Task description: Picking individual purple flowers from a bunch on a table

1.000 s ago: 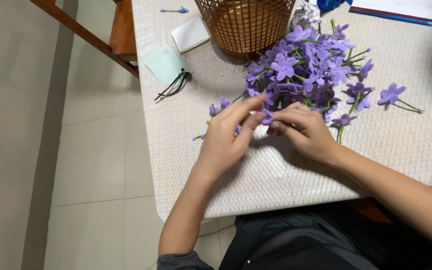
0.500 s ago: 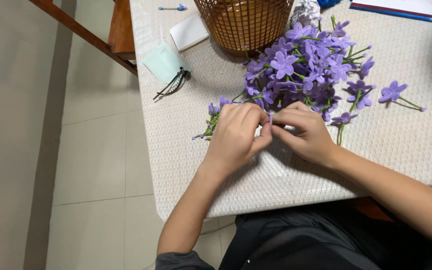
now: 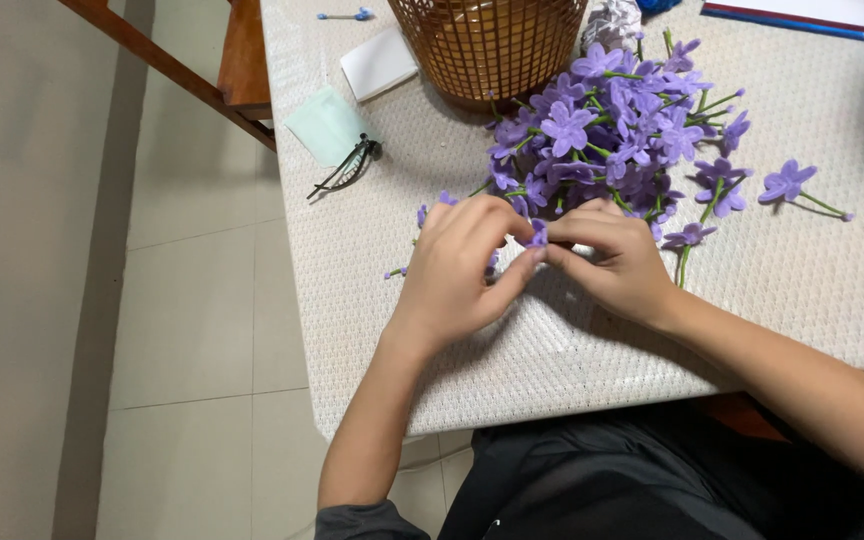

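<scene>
My left hand (image 3: 457, 270) and my right hand (image 3: 617, 262) meet fingertip to fingertip over the white textured table (image 3: 372, 300). Between them they pinch a small purple flower (image 3: 539, 236); both hands grip it. A sprig of purple buds on a green stem (image 3: 407, 268) pokes out from under my left hand. Just beyond the hands lies a heap of purple flowers (image 3: 612, 135) with green stems. A single purple flower (image 3: 787, 183) lies apart to the right of the heap.
A woven brown basket (image 3: 487, 45) stands behind the heap. Left of it lie a white card (image 3: 379, 62), a pale green sheet (image 3: 327, 125) and small black pliers (image 3: 347, 168). A wooden chair (image 3: 237, 60) stands off the table's left edge, over a tiled floor.
Both hands stay pinched together at the same spot. My left hand's fingers have shifted slightly over the sprig; the heap has not moved.
</scene>
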